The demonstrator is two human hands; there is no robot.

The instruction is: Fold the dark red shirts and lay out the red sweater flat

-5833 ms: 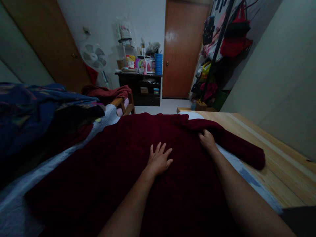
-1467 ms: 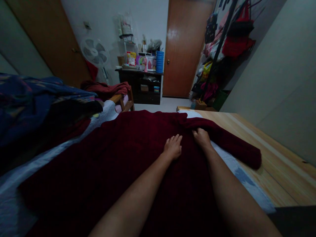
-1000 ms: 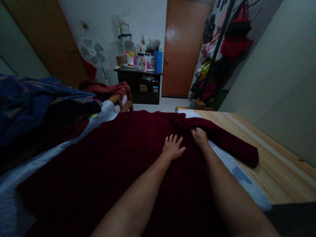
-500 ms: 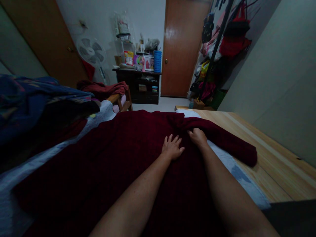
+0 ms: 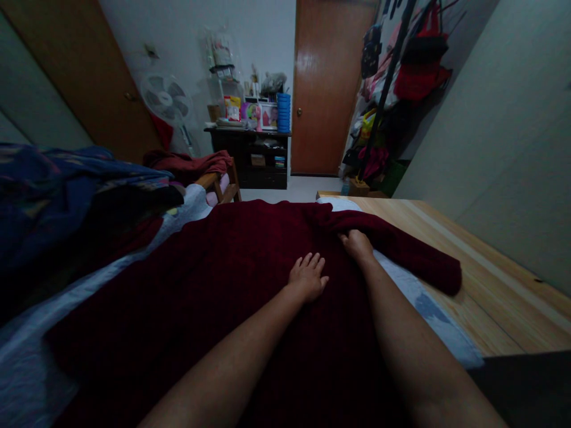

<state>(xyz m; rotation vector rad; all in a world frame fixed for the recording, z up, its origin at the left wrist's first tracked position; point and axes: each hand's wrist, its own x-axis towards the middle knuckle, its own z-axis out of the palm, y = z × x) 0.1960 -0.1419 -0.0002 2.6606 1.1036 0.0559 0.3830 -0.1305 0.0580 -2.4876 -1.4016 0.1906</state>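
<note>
A dark red long-sleeved garment (image 5: 250, 255) lies spread over a pale blue cloth (image 5: 401, 276). My left hand (image 5: 308, 277) rests flat on the middle of the garment, fingers apart and palm down. To its right, my right hand (image 5: 357, 244) is closed on the garment where the right sleeve meets the body, its fingertips partly hidden by the fabric. That sleeve (image 5: 414, 255) stretches out to the right over the wooden surface. The other sleeve (image 5: 84, 333) reaches toward the lower left.
A wooden board (image 5: 446, 238) runs along the right beside a pale wall. Piled clothes (image 5: 53, 190) lie at the left. Farther back are a fan (image 5: 166, 98), a dark cabinet (image 5: 250, 169), a door (image 5: 325, 89) and hanging bags (image 5: 422, 65).
My left hand has slid slightly toward me over the garment, still flat. My right hand has kept its hold in nearly the same place. The view has shifted a little.
</note>
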